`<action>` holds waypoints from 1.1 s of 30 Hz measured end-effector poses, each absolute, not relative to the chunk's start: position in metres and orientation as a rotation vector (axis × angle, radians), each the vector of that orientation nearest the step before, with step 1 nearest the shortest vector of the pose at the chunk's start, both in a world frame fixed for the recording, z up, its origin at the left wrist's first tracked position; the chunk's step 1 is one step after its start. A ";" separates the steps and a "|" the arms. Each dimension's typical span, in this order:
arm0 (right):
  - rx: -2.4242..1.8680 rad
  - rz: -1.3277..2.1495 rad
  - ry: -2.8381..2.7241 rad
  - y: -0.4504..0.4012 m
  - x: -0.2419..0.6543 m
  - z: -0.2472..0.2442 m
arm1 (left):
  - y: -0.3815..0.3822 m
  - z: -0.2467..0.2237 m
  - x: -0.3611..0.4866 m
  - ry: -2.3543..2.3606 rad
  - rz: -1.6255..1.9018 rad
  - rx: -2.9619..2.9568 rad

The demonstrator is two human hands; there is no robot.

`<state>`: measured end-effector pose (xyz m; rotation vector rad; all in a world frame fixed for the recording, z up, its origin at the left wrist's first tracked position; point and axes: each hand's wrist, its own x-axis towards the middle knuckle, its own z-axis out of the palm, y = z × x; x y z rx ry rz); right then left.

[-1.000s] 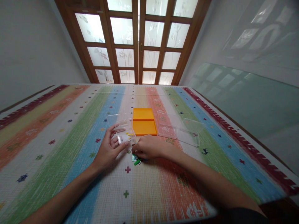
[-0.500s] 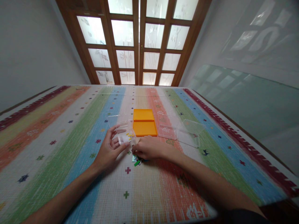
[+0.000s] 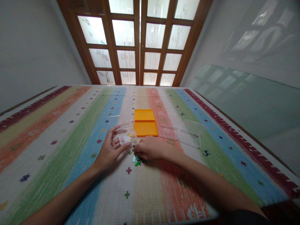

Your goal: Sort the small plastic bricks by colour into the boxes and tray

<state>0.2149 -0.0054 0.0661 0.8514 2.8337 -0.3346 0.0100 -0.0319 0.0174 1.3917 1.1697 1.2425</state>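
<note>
My left hand grips a clear plastic box by its near left side, thumb along the front edge. Its transparent lid stands open behind it. Several small yellow pieces lie inside the box. Just right of it, my right hand is closed, fingertips pointing down over a small pile of pieces. A green piece and a light blue-green patterned piece show at the pile's near side. The fingers hide the rest of the pile, and what they pinch cannot be made out.
An orange case lies open behind my hands. To its right rests another clear plastic box, also open. A striped, multicoloured cloth covers the table. Wooden doors with frosted panes stand beyond it.
My right hand's fingers have shifted very slightly right over the pile. The left hand and the box it holds stay nearly in place.
</note>
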 end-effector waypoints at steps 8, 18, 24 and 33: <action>0.863 -0.310 2.866 -0.008 0.213 0.066 | -0.032 0.016 0.010 1.161 1.245 1.409; 0.838 -0.274 2.888 -0.009 0.210 0.064 | -0.031 0.014 0.009 1.149 1.259 1.393; 0.853 -0.216 2.886 -0.013 0.207 0.066 | -0.031 0.015 0.009 1.141 1.249 1.371; 0.835 -0.150 2.816 -0.017 0.206 0.067 | -0.030 0.013 0.010 1.156 1.263 1.353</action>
